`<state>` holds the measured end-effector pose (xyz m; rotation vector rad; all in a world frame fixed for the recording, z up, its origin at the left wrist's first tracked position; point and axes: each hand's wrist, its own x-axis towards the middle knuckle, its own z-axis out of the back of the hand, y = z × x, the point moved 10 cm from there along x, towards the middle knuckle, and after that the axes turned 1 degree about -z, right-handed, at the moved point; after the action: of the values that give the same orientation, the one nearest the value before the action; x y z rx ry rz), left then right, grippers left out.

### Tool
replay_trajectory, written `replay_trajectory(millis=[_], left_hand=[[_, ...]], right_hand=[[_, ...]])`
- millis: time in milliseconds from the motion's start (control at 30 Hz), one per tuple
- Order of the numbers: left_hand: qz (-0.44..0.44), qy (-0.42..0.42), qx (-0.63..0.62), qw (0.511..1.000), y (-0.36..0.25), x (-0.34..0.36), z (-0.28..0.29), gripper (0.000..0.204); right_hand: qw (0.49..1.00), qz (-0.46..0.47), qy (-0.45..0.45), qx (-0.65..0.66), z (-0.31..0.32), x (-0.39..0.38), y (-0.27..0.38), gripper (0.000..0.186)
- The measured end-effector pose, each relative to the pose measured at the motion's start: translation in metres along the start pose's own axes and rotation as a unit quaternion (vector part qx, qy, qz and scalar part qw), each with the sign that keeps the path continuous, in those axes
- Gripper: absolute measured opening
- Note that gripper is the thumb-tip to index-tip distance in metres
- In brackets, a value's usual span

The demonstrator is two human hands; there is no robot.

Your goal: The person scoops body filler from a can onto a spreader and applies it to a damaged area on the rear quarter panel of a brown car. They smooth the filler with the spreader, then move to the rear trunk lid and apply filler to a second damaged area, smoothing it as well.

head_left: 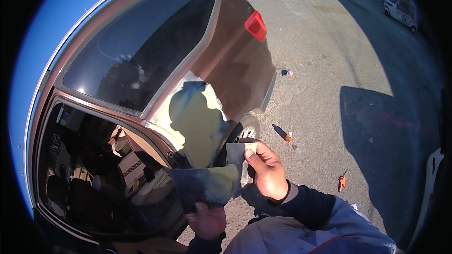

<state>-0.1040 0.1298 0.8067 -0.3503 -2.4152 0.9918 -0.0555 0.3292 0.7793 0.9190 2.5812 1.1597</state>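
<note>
My left hand [207, 216], low in the view, grips a wide, flat, dark spreader [195, 186] smeared with yellowish paste toward its right. My right hand [263, 169] pinches a smaller flat grey spreader [235, 153] with pale paste on it, held upright against the right end of the left one, where a soft lump of paste [228, 171] shows. Just beyond both hands is the brown car's rear quarter panel [188, 122], with a cream filler patch partly in shadow.
The car's open doorway [94, 160] shows seats on the left. A rear wheel [247, 129] is beside the patch. On the sunlit and shaded pavement [320, 103] lie an orange-handled tool [343, 182] and small containers [288, 136]. A small white vehicle [399, 14] stands at far right.
</note>
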Motion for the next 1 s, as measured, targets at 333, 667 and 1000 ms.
replay_trajectory(millis=[333,667,1000], left_hand=[[0.159,0.157,0.539,0.812,0.023,-0.009,-0.005,0.028],[0.016,-0.059,0.023,0.998,-0.032,0.025,0.029,0.043],[0.252,-0.056,-0.223,0.94,0.017,0.003,0.026,0.037]], right_hand=[[0.993,0.116,-0.01,0.033,-0.019,0.001,0.038,0.023],[0.937,0.195,0.246,-0.154,-0.079,-0.041,0.065,0.03],[0.971,-0.151,0.186,-0.003,-0.073,-0.004,-0.006,0.022]])
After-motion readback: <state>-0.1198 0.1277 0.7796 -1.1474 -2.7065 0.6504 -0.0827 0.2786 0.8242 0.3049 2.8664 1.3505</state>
